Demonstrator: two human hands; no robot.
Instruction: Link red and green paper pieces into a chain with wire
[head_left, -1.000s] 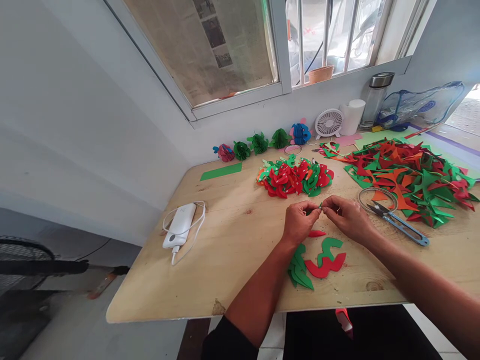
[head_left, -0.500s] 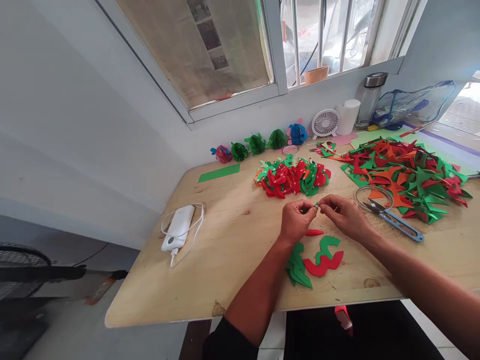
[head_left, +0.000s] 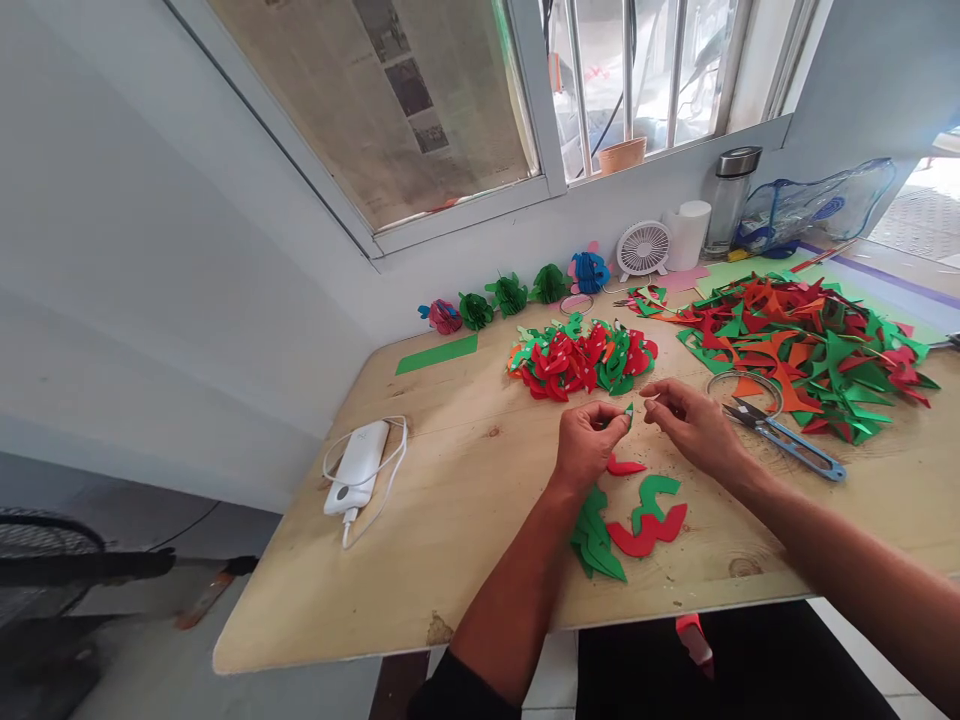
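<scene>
My left hand pinches a small green paper piece between thumb and fingers, its tip sticking out to the right. Just across a narrow gap is my right hand, thumb and forefinger drawn together; whatever they hold, if anything, is too small to name. Beneath the hands lie a red paper cutout, a wavy green cutout and a wavy red cutout. Several green leaf-like cutouts are stacked beside my left forearm, which partly hides them.
Behind my hands sits a heap of folded red and green pieces. Paper scraps pile up at the right, near blue-handled thread snips and a ring. A white power bank with cable lies left; a small fan stands at the wall.
My right hand has come away from the green piece, opening a small gap to the left hand. The left hand still holds the piece, now more visible. The view has shifted slightly.
</scene>
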